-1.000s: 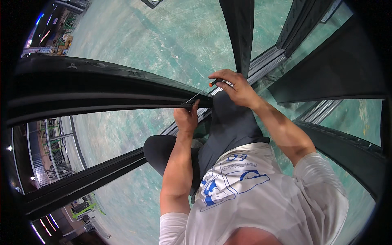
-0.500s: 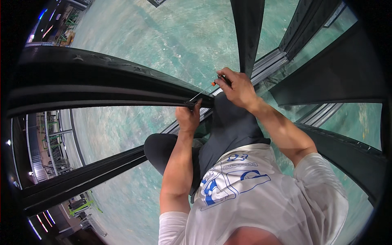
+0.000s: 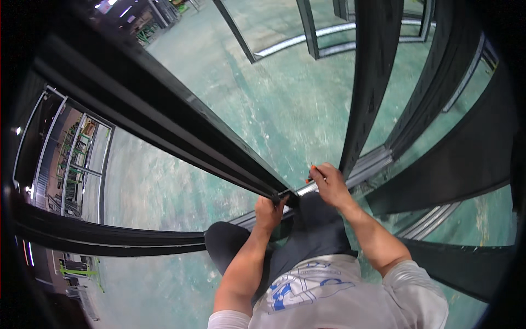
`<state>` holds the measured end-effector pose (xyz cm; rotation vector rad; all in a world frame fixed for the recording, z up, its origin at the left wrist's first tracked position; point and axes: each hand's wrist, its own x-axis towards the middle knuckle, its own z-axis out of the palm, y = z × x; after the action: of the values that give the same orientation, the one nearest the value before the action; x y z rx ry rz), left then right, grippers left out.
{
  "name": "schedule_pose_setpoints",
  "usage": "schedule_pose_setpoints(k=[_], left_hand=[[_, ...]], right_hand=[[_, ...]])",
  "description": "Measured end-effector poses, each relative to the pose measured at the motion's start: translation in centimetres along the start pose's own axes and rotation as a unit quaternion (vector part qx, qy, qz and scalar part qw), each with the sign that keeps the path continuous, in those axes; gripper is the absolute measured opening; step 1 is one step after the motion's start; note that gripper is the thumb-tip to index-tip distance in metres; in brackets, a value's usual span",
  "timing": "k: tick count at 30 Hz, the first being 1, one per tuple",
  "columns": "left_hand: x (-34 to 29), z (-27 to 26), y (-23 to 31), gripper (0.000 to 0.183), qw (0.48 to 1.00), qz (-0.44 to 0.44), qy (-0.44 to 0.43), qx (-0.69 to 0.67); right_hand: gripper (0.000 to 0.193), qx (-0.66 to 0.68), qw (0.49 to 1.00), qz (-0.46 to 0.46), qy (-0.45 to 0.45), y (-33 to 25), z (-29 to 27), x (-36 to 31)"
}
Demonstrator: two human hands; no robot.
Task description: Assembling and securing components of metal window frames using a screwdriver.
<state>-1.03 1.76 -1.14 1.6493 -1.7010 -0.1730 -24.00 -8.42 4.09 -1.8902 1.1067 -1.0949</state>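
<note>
My left hand (image 3: 268,213) is closed at the lower end of a long black frame profile (image 3: 181,129), thumb and fingers pinching a small black part (image 3: 278,197) at its edge. Most of that part is hidden by the fingers. To the right, my right hand (image 3: 330,185) grips a screwdriver (image 3: 310,174) with a black and orange handle. Its shaft cannot be made out clearly, and the tool is apart from the profile. Both hands are just above my bent knees.
Black uprights (image 3: 372,82) rise from a silver floor track (image 3: 372,164) at the right. A broad dark panel (image 3: 449,159) stands beyond them. Another black rail (image 3: 109,238) runs to the left. More metal frames (image 3: 307,41) stand farther off on the green floor (image 3: 257,104).
The view has tilted up, showing more frames ahead. The screwdriver's shaft, which pointed at the profile by my left hand, no longer reaches there. My left hand stays at the profile.
</note>
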Motion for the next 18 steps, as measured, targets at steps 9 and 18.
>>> schedule_pose_setpoints(k=[9, 18], left_hand=[[1.1, 0.0, 0.2, 0.029, 0.999, -0.039, 0.007, -0.021], [0.4, -0.2, 0.3, 0.042, 0.998, -0.047, -0.006, -0.046]], right_hand=[[0.025, 0.035, 0.999, 0.022, 0.012, -1.7, 0.2, 0.8], [0.020, 0.044, 0.995, 0.040, -0.082, 0.3, -1.0, -0.6]])
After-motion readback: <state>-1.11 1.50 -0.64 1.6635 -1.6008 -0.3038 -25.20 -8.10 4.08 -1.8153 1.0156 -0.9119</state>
